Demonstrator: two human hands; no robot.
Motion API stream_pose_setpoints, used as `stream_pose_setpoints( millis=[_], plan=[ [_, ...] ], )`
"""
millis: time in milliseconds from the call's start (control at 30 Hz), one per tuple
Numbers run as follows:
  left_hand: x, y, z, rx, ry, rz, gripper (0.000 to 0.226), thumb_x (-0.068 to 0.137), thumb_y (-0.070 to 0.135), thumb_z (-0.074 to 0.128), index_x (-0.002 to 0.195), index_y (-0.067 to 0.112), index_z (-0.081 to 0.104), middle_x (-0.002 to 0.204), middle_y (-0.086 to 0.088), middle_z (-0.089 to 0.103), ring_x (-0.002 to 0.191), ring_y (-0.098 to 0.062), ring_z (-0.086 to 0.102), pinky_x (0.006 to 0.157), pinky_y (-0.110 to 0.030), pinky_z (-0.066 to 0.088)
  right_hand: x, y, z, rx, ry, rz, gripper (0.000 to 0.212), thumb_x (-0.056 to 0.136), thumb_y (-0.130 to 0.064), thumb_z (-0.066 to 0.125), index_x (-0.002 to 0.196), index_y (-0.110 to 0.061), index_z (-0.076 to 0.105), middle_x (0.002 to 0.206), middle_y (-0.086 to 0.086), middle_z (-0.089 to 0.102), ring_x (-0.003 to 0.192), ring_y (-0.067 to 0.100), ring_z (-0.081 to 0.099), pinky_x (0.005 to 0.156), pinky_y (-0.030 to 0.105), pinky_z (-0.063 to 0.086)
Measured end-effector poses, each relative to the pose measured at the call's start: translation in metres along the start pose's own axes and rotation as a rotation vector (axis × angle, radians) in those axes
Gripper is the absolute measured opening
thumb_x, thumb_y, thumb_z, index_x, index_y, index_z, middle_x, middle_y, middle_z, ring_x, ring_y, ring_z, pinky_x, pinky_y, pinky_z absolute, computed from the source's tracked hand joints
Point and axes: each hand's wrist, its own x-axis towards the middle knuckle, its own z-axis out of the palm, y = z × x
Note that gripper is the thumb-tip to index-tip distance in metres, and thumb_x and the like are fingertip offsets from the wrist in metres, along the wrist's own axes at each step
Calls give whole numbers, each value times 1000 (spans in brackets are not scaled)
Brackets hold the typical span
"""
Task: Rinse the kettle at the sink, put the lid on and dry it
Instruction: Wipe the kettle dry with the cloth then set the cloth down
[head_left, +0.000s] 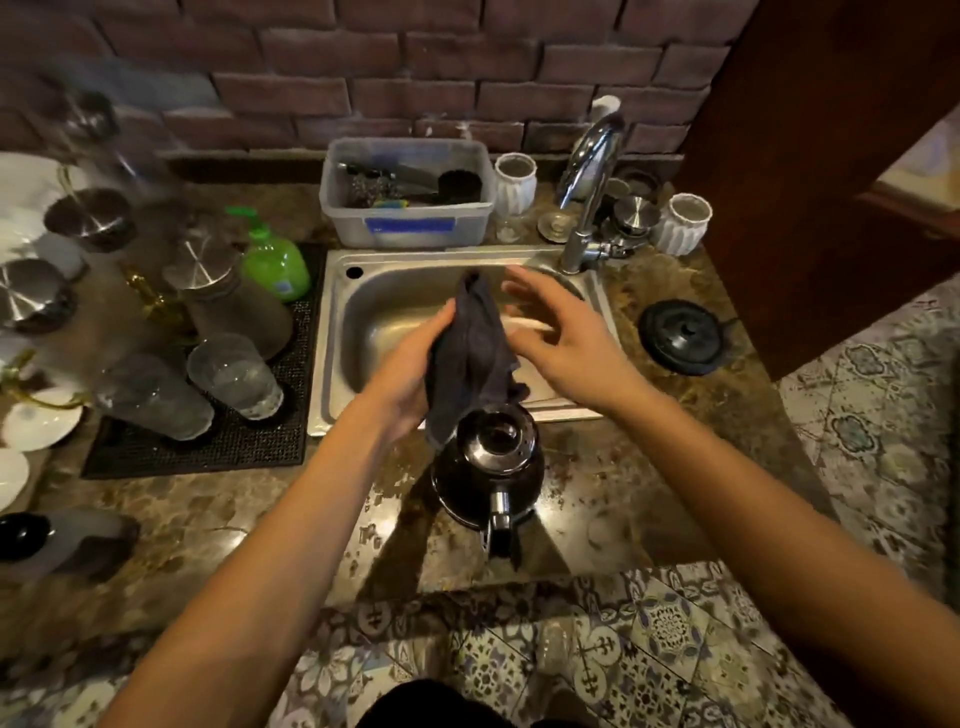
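Note:
A dark shiny kettle stands on the marble counter just in front of the steel sink, its handle pointing toward me. Whether a lid sits on it I cannot tell. My left hand grips a dark grey cloth that hangs down over the sink's front edge to the kettle's top. My right hand hovers beside the cloth over the sink, fingers spread and blurred, holding nothing. A round black lid lies on the counter right of the sink.
The tap stands at the sink's back right. Behind the sink are a grey plastic tub of utensils and white ribbed cups. A green soap bottle, glasses and steel containers on a black mat crowd the left.

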Motion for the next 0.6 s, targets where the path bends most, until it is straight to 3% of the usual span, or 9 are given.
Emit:
stream_pose_setpoints(
  millis=[100, 233, 300, 367, 533, 600],
  plan=[
    [-8, 1, 38, 22, -61, 35, 40, 101, 43, 54, 115, 14, 78, 119, -20, 75, 106, -35, 73, 84, -41, 61, 1, -16, -38, 69, -70, -81, 53, 93, -8, 65, 144, -9, 51, 137, 7, 63, 128, 13, 60, 109, 36, 47],
    [-16, -5, 89, -5, -142, 57, 40, 104, 38, 49, 101, 17, 82, 97, -9, 79, 90, -20, 75, 81, -33, 60, -10, -31, -89, 178, -130, -128, 41, 92, -5, 68, 132, -11, 62, 124, 0, 71, 117, 7, 67, 96, 20, 51],
    [-17, -13, 115, -18, -173, 58, 40, 103, 34, 48, 95, 17, 83, 90, -7, 79, 85, -17, 75, 76, -29, 60, -18, -32, -113, 170, -131, -137, 36, 92, -5, 71, 126, -15, 67, 118, -3, 73, 112, 8, 69, 95, 23, 52],
    [-17, -26, 140, -33, -199, 67, 34, 95, 37, 55, 97, 16, 83, 94, -8, 79, 89, -20, 74, 86, -35, 58, -25, -28, -135, 136, -124, -148, 34, 89, -8, 75, 121, -18, 69, 114, -3, 75, 109, 8, 70, 96, 26, 53],
    [-10, -70, 190, -148, -319, 39, 43, 90, 41, 59, 113, 10, 77, 109, -14, 77, 102, -26, 73, 100, -42, 51, -45, -12, -183, 109, -159, -103, 33, 85, -39, 77, 114, -22, 75, 107, -8, 77, 103, 6, 71, 83, 19, 53],
    [-6, -85, 206, -200, -333, 1, 50, 92, 43, 57, 124, 6, 70, 115, -18, 75, 106, -30, 71, 100, -44, 52, -51, -2, -199, 24, -166, -114, 27, 86, -37, 79, 107, -19, 77, 102, -1, 78, 99, 14, 73, 82, 28, 56]
  ],
)
